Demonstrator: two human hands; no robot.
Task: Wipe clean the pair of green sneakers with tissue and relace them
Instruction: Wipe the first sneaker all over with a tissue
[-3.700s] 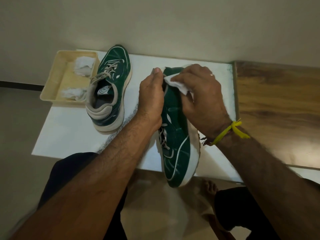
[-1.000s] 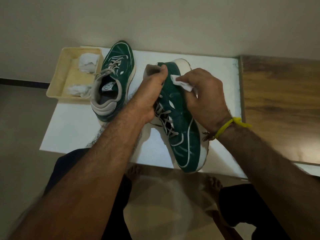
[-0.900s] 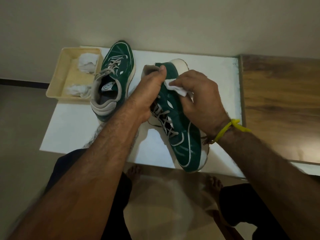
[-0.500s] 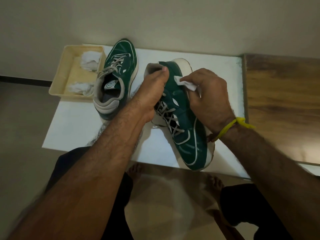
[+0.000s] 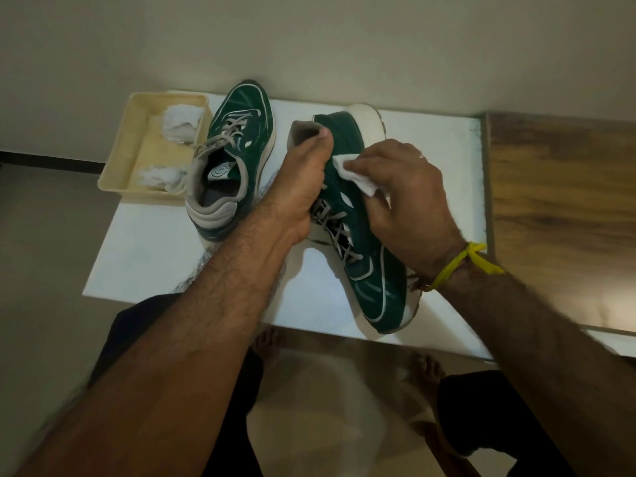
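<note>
The left hand (image 5: 303, 187) gripped the held sneaker (image 5: 361, 228) at its collar, thumb hooked over the rim near the heel. The right hand (image 5: 406, 197) pinched a white tissue (image 5: 358, 173) against the shoe's green side. That shoe was tilted over the white board (image 5: 172, 256), toe toward the near edge. The second sneaker (image 5: 234, 160) stood to the left, laced, beside a cream tray (image 5: 120, 160) holding crumpled tissues (image 5: 180, 123).
</note>
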